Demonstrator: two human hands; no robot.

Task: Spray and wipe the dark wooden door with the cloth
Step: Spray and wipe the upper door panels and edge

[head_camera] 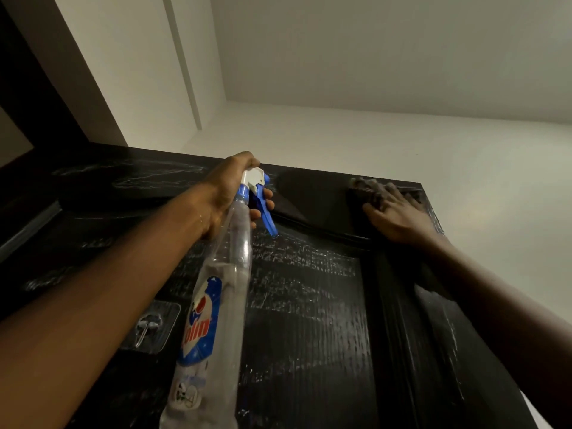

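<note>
The dark wooden door (309, 305) fills the lower half of the view, seen from below, with pale streaks of spray across its panel. My left hand (229, 193) grips the neck of a clear spray bottle (216, 305) with a blue trigger and white nozzle, held up near the door's top. My right hand (393, 212) presses a dark cloth (365, 187) flat against the door's top right corner; the hand is motion-blurred and covers most of the cloth.
A clear adhesive hook (148, 326) is stuck to the door at the lower left. The white ceiling (371, 51) and white wall (464, 168) lie above and right of the door. A dark frame (28, 97) runs along the left.
</note>
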